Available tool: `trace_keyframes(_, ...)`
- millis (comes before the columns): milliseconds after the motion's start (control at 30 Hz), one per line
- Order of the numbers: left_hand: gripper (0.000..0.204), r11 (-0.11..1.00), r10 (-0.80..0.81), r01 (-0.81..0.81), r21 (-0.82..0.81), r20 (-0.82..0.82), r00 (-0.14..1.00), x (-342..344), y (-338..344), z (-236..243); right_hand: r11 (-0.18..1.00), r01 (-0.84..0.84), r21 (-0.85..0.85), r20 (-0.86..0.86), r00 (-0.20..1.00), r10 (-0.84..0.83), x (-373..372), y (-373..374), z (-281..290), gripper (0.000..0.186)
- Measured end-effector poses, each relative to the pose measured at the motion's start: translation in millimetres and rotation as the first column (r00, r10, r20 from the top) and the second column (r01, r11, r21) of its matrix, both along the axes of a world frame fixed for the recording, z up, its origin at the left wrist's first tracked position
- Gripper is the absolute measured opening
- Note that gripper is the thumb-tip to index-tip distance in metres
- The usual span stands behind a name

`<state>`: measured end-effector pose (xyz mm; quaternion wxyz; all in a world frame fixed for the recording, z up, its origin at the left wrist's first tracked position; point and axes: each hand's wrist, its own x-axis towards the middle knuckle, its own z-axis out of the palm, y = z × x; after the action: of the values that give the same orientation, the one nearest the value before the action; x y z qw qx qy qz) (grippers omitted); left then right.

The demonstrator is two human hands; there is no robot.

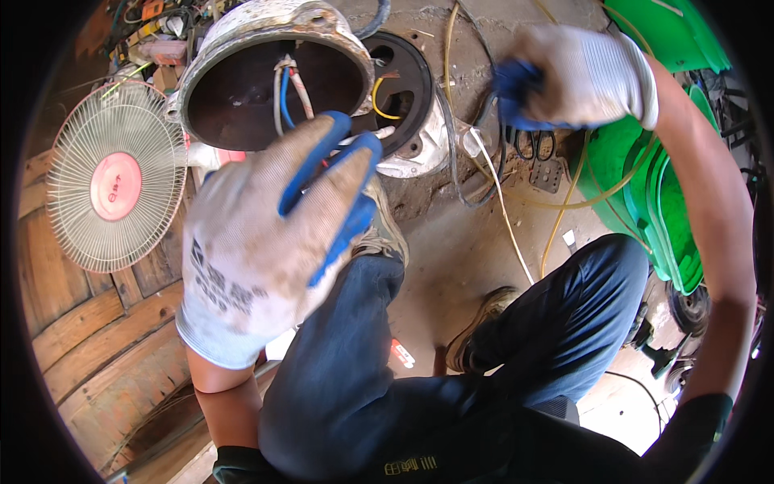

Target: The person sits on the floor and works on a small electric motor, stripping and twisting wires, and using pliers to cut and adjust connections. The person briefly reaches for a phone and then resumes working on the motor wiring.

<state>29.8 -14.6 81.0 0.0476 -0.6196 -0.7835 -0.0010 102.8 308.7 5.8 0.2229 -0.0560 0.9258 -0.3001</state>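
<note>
My left hand (pixel 270 230), in a soiled white work glove with blue-coated fingers, is in front of an open round metal housing (pixel 266 28) with worn white paint. Blue and pale wires (pixel 287 97) come out of the housing and run down behind its fingers. A white-sleeved wire end (pixel 375 134) sticks out past the fingertips, which look closed on it, though the grip itself is mostly hidden. My right hand (pixel 560 77), in a matching glove, is raised at the upper right and blurred. Its fingers are curled in; whatever they hold is hidden.
A black round part with openings (pixel 415 101) and a yellow wire lies beside the housing. A pink-centred fan guard (pixel 117 185) rests on wooden boards (pixel 105 339) at left. Green plastic pieces (pixel 645 177), black-handled scissors (pixel 535 143) and loose cables (pixel 498 189) are at right.
</note>
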Motion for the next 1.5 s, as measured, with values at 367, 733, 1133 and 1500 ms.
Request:
trace_keyframes(367,0.034,0.952,-0.009,0.167,-0.257,0.521,0.854,-0.9,-23.0,-28.6,0.996,0.087,0.004,-0.265,0.961,-0.083,-0.2,-60.9,-7.6,0.045)
trace_keyframes(733,0.036,0.720,0.451,-0.686,-0.100,0.820,0.353,-12.7,-40.9,-31.2,0.653,0.734,-0.187,-0.460,0.522,-0.718,0.1,-72.2,-29.8,0.036)
trace_keyframes(1133,0.039,0.703,0.048,-0.677,0.218,0.935,0.351,-30.2,-31.4,-39.4,0.533,0.466,-0.707,-0.096,0.683,-0.724,2.3,-135.1,-8.6,0.028)
trace_keyframes(1500,0.026,0.744,0.132,-0.659,0.108,0.944,0.304,-27.0,0.2,-34.7,0.771,0.390,-0.503,-0.122,0.851,-0.510,-25.0,-143.0,-1.6,0.028)
